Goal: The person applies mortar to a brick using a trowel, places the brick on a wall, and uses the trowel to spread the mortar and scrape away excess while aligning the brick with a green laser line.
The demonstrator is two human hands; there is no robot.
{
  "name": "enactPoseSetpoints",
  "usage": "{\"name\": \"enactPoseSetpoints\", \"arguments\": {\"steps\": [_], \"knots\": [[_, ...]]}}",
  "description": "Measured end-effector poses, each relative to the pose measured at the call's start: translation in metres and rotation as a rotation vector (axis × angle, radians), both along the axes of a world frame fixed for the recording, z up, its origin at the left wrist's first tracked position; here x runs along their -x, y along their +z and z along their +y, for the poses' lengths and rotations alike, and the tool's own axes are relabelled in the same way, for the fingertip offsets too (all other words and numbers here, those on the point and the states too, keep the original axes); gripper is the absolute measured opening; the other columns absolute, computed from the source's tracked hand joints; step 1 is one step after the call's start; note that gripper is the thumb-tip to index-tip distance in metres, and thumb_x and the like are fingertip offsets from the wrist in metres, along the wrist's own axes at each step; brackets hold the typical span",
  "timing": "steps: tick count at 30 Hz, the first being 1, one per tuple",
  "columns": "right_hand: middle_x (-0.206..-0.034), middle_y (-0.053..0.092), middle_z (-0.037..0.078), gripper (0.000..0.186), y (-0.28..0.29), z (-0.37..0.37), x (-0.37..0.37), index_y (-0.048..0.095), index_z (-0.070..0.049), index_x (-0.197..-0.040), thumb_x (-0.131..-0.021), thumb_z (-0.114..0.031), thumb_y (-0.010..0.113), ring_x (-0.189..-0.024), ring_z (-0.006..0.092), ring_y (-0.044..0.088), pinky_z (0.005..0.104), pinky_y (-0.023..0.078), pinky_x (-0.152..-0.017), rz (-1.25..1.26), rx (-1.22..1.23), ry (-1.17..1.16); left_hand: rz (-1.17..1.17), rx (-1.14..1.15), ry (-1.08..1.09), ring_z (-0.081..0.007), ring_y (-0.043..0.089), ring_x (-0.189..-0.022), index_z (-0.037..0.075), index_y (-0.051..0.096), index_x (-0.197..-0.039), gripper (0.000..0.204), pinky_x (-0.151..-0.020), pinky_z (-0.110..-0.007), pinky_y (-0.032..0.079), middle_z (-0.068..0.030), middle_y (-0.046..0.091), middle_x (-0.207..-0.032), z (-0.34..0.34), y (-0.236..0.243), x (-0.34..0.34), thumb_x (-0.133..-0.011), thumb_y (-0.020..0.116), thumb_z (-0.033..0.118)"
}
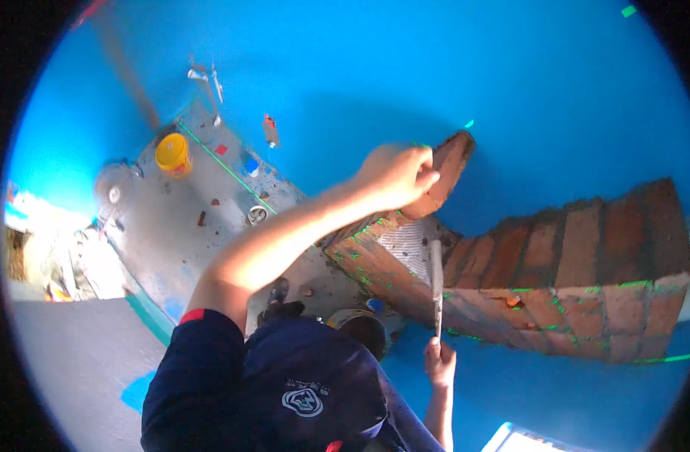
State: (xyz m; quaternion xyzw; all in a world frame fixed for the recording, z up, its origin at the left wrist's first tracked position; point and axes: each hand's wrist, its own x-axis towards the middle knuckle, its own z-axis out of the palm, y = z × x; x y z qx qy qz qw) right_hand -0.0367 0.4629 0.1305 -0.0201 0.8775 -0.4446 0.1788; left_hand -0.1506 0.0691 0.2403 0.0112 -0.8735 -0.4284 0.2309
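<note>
- Hold the brick (452, 167) steady, grasped in the left hand (397, 177), tilted just right of that hand.
- Guide the long tool (437, 282), clasped in the right hand (440, 363), lightly; hold its pale end, ahead of that hand, clear of the ridged patch (409, 245).
- Avoid smearing that patch, just below the left hand.

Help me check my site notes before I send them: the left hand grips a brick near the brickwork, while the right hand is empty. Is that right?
Not quite: the right hand is not empty. The head view shows it holding a long, slim tool. The left hand does grip a brick near the brickwork.
</note>
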Motion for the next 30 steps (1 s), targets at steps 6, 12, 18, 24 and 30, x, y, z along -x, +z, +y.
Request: {"name": "enactPoseSetpoints", "arguments": {"steps": [6,12,18,24,30], "knots": [[-0.058,0.051,0.015,0.037,0.014,-0.021,0.029,0.059,-0.003,-0.073,-0.083,-0.038,0.068,-0.051,0.0285,0.051,0.0379,0.041,-0.051,0.316,-0.323,0.35,-0.538,0.608,-0.087,-0.0352,0.065,-0.087,-0.004,0.066,-0.092,0.069,-0.074,-0.043,0.052,-0.0228,0.066,-0.092,0.027,0.05,0.078,-0.079,0.061,0.064],[-0.079,0.065,0.015,0.037,0.031,-0.057,0.069,0.066,-0.006,-0.078,-0.082,-0.042,0.067,-0.074,0.036,0.063,0.0443,0.05,-0.062,0.66,-0.42,0.482,-0.586,0.772,-0.088,-0.0313,0.062,-0.105,0.002,0.067,-0.107,0.064,-0.087,-0.042,0.051,-0.0156,0.064,-0.113,0.061,0.024,0.115,-0.081,0.059,0.06],[-0.075,0.065,0.018,0.045,0.047,-0.068,0.096,0.068,-0.006,-0.084,-0.084,-0.05,0.061,-0.075,0.037,0.063,0.0452,0.051,-0.067,0.475,-0.385,0.551,-0.625,0.651,0.012,-0.0321,0.063,-0.101,0.003,0.069,-0.101,0.045,-0.084,-0.041,0.052,-0.0165,0.064,-0.112,0.061,0.011,0.118,-0.078,0.065,0.041],[-0.073,0.063,0.023,0.056,0.058,-0.066,0.153,0.068,-0.005,-0.08,-0.083,-0.06,0.056,-0.078,0.04,0.063,0.0488,0.049,-0.07,0.244,-0.366,0.58,-0.57,0.592,0.096,-0.0335,0.064,-0.098,0.002,0.07,-0.096,0.045,-0.082,-0.042,0.052,-0.0166,0.066,-0.108,0.068,0.012,0.113,-0.076,0.067,0.042],[-0.07,0.062,0.022,0.054,0.059,-0.071,0.139,0.067,-0.006,-0.08,-0.084,-0.059,0.057,-0.074,0.0395,0.063,0.049,0.049,-0.067,0.388,-0.315,0.539,-0.522,0.621,0.133,-0.0338,0.064,-0.096,0.002,0.069,-0.095,0.045,-0.081,-0.042,0.053,-0.0163,0.066,-0.105,0.066,0.006,0.112,-0.074,0.068,0.043]]}}
